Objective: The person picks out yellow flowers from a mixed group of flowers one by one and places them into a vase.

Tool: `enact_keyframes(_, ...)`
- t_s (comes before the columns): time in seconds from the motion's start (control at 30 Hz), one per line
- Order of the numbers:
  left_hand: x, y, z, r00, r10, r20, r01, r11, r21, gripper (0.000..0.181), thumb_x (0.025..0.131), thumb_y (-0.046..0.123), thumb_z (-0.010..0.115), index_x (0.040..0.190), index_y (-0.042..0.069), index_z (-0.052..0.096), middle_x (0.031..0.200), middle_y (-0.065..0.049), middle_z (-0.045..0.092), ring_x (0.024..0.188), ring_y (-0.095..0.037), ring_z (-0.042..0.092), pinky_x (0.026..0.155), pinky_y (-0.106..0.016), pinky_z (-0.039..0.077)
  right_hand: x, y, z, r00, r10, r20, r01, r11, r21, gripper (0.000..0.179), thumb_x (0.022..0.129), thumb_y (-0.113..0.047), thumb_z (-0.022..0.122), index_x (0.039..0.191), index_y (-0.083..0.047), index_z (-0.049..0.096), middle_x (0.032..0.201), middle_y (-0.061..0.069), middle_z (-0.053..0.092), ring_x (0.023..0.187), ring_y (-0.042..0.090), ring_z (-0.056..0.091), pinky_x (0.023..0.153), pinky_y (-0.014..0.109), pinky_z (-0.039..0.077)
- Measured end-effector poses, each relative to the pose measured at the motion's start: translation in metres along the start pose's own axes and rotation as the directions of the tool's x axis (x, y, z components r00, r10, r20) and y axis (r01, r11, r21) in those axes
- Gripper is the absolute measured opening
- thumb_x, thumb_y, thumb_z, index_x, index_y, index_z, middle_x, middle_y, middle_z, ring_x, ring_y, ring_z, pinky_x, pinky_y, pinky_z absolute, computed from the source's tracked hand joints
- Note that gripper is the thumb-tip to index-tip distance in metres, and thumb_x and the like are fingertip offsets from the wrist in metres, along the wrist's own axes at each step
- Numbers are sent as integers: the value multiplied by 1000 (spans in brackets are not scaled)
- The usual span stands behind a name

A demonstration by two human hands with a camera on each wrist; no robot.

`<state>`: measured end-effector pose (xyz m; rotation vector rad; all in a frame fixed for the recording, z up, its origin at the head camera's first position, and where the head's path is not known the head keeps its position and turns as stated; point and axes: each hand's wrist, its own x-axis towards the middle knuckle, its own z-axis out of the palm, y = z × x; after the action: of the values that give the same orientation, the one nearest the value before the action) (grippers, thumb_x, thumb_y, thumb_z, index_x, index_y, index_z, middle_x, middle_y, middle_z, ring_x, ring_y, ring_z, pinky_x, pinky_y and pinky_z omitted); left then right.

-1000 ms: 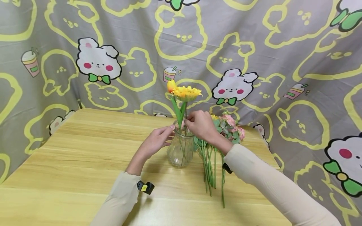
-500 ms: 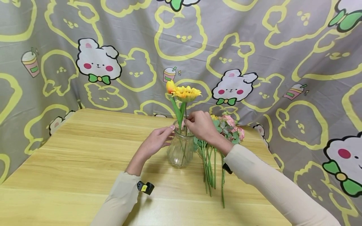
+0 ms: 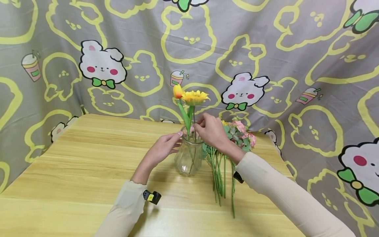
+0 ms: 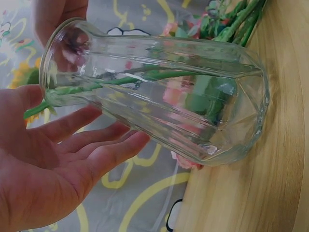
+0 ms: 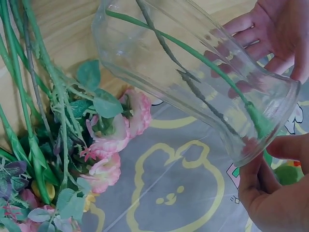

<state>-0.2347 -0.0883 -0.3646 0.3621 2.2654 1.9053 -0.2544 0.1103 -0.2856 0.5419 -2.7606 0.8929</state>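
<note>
A clear glass vase stands upright on the table. In it are an orange-yellow tulip and a yellow sunflower, their blooms above the rim. My right hand pinches the sunflower's stem just over the rim. Through the glass in the right wrist view, the dark stem crosses the green tulip stem. My left hand is at the vase's left side. In the left wrist view its thumb is at the rim and its extended fingers lie along the neck.
Right of the vase lies a bunch of flowers with pink blooms, green leaves and long stems pointing toward the front. The wooden table meets a grey patterned curtain behind. Dark wrist cameras sit at both cuffs.
My right hand has risen very slightly, still pinching the stem. The tulip and sunflower blooms have shifted a little to the left. My left hand and the vase look the same.
</note>
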Motion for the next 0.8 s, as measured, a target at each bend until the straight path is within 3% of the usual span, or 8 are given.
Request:
enact_keyframes(0.2,0,-1,1,1000,8,5,-8,1000,-6,68,106,55,43,147,0,51,142,-20,59,130,-37,59,104,-44,55,-1,2,0,1000,-9,-30,9,1000,22,15,99,-16,61,105,-3,65,81,9,74,58,16,63,54,30,53)
enact_keyframes(0.33,0,-1,1,1000,11,11,-11,1000,-14,68,106,54,43,146,-1,51,141,-22,59,130,-39,58,105,-45,55,-2,7,1,994,-27,-102,36,996,85,15,100,-16,60,104,-3,67,76,8,73,53,16,61,52,32,52)
enact_keyframes(0.5,0,-1,1,1000,10,21,-9,999,-35,67,106,52,44,146,-2,51,142,-24,58,131,-40,57,107,-46,53,-2,13,-3,969,-58,-241,90,988,125,15,100,-15,60,99,-3,69,68,6,70,50,16,57,64,35,52)
enact_keyframes(0.6,0,0,1,1000,4,26,-3,999,-41,67,106,53,44,147,-1,50,143,-25,57,132,-40,56,108,-46,52,-1,17,-7,952,-64,-301,104,987,121,16,100,-15,60,96,-3,70,63,6,67,46,17,55,59,35,51)
enact_keyframes(0.8,-2,0,-1,1000,3,31,-1,999,-41,68,106,54,44,147,0,49,144,-24,56,133,-39,55,109,-47,52,1,27,-16,942,-42,-334,84,990,111,19,101,-16,58,94,-3,70,61,6,63,47,20,52,57,34,48)
